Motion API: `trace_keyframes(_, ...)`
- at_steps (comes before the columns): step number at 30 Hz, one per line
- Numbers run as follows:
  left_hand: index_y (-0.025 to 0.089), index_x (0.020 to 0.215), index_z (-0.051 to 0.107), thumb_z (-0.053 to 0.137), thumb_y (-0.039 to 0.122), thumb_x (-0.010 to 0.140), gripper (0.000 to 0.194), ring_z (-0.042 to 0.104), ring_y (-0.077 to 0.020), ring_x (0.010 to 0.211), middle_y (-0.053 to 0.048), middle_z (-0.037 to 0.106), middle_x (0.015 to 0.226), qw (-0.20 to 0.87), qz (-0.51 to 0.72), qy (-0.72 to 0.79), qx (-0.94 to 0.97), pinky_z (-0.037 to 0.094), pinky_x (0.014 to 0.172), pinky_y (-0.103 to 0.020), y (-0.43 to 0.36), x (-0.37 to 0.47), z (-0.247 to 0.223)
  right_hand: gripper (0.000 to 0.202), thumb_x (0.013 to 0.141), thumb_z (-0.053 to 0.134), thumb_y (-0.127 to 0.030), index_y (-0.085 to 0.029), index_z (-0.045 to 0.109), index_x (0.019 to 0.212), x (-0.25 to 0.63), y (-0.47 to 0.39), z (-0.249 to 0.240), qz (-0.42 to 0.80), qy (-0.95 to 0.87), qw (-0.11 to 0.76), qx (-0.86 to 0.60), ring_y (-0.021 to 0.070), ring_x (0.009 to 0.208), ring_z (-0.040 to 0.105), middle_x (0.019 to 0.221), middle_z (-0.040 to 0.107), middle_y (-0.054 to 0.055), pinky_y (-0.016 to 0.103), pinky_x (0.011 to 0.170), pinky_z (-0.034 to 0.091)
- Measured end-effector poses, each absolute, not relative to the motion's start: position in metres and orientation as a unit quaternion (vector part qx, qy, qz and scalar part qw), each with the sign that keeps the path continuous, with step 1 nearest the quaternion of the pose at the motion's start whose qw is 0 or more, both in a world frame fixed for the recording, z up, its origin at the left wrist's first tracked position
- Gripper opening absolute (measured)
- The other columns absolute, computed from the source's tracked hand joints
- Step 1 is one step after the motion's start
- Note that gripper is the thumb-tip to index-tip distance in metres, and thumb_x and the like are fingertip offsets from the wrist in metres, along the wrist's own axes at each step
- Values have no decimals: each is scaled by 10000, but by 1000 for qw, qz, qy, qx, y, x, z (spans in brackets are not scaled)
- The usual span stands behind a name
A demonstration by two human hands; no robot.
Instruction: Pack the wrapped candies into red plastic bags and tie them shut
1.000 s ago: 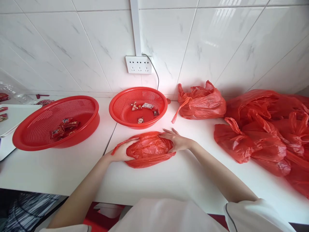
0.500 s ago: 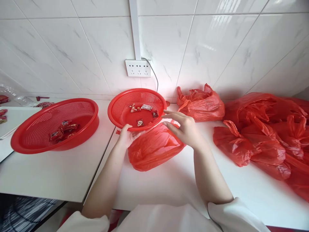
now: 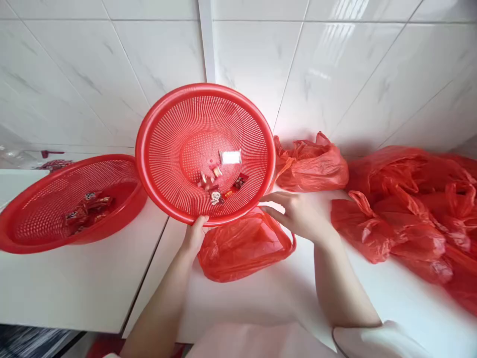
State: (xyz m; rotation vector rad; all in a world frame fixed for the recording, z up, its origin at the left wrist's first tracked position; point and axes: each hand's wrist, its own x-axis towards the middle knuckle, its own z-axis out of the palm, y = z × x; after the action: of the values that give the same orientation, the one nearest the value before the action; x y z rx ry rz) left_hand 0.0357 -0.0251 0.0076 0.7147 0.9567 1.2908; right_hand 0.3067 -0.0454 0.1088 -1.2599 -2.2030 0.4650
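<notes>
My left hand (image 3: 194, 235) is closed on the lower rim of a red perforated plastic basket (image 3: 175, 114), its thumb over the edge and the other fingers hidden underneath. Tilted toward me, the basket is held off the table. Inside it lie several small wrapped candies (image 3: 215, 197) and a white packet (image 3: 230, 157). At the basket's lower right edge is my right hand (image 3: 294, 214), fingers stretched and apart. Its fingertips reach the rim or the bag below; I cannot tell which they touch. Beneath both hands lies a red plastic bag (image 3: 242, 251).
A wider red basket (image 3: 37, 219) with several dark red packets (image 3: 87, 211) stands at left. One red bag (image 3: 313, 164) sits against the tiled wall (image 3: 253, 59), and several more red bags (image 3: 406, 219) fill the right side. A seam (image 3: 145, 278) divides the white tables.
The basket has been lifted and tipped toward me, and its candies have slid and bunched together. My right hand has moved slightly right and down. The wall socket is now hidden behind the basket.
</notes>
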Motion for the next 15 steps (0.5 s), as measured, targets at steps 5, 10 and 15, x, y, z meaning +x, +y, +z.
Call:
trace_keyframes(5, 151, 1058, 636, 628, 233, 736, 333, 664, -295, 1013, -80, 711, 1009, 637, 553, 420, 336, 548, 857, -433, -29, 38, 4, 241, 963, 485, -286, -218, 662, 1113, 303, -40, 101, 149, -824, 245, -489, 205, 911, 673, 1039, 714, 63, 341, 810, 516)
trace_keyframes(10, 162, 945, 641, 672, 269, 711, 260, 668, -269, 935, -55, 688, 921, 624, 543, 447, 341, 542, 810, -394, -31, 40, -6, 229, 965, 482, -255, -190, 639, 1120, 297, -30, 84, 106, -835, 231, -489, 212, 915, 656, 1024, 699, 81, 343, 811, 508)
trace_keyframes(15, 165, 922, 660, 700, 294, 672, 285, 665, -269, 876, -58, 679, 888, 580, 542, 502, 343, 537, 762, -394, -32, 42, -14, 280, 980, 458, -299, -159, 637, 1143, 284, -19, 68, 80, -851, 211, -475, 250, 990, 630, 1058, 687, 127, 393, 885, 482)
